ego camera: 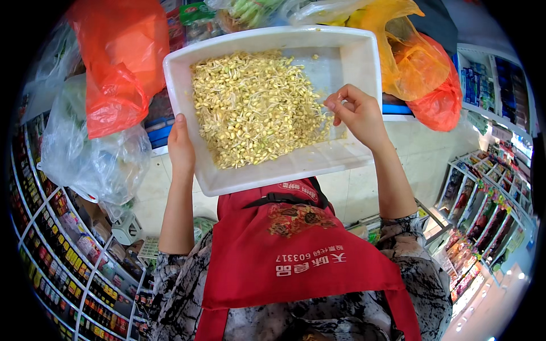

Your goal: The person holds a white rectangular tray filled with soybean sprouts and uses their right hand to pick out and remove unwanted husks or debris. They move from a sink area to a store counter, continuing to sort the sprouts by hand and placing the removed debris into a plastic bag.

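Note:
A white plastic tub (273, 181) is held in front of me, tilted a little, over a red apron (307, 251). Soybean sprouts (256, 111) with pale yellow heads fill its left and middle part; the bottom shows at the upper right. My left hand (181, 145) grips the tub's left wall, the thumb up along the outside near the rim. Over the right part of the tub is my right hand (352, 111), thumb and forefinger pinched together at the edge of the sprouts. Whether anything is between those fingertips cannot be told.
Red plastic bags (123, 55) and clear bags (98, 157) lie left of the tub. An orange bag (409, 64) and a red bag (435, 102) are to its right. Bagged green vegetables (251, 13) lie behind. Stocked store shelves (68, 255) stand at lower left, more racks (473, 200) at right.

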The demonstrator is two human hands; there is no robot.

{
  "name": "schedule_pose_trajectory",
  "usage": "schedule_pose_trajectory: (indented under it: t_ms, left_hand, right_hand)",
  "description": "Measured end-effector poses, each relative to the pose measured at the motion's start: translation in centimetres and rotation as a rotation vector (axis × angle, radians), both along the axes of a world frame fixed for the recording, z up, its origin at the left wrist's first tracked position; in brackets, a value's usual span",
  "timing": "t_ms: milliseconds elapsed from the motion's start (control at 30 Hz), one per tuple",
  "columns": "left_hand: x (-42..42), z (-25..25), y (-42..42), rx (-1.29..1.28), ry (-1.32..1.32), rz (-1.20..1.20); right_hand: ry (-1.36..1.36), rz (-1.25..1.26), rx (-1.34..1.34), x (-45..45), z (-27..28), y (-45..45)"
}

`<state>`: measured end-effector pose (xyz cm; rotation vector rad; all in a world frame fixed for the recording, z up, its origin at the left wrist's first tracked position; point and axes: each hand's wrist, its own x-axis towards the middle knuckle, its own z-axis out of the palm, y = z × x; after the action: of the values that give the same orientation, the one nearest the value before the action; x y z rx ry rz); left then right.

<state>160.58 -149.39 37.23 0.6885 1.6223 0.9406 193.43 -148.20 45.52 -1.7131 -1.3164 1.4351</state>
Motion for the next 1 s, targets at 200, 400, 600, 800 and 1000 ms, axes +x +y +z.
schedule_pose_trajectory:
  t_ms: [200,400,600,800,1000]
  left_hand:
    - [-0.8,-0.1,-0.1,-0.030,-0.041,-0.032]
    - [-0.1,0.1,0.1,0.017,-0.082,-0.018]
    - [-0.1,0.0,0.2,0.021,-0.014,-0.031]
    - [-0.3,-0.1,0.1,0.028,-0.020,-0.009]
    - [-0.4,0.0,0.0,-0.008,0.018,-0.016]
  right_hand:
    - [0.160,-0.114,-0.011,-0.6,2.8,0.5]
    - [-0.349,-0.042,0.137,1.1,-2.5,-0.6]
    - [-0.055,0.167,0.201,-3.8,-4.5,-1.3]
    - [-0.355,0.349,0.515,-10.5,-4.9,-1.7]
    - [-0.590,0.358,0.374,-5.3,-5.9,-1.7]
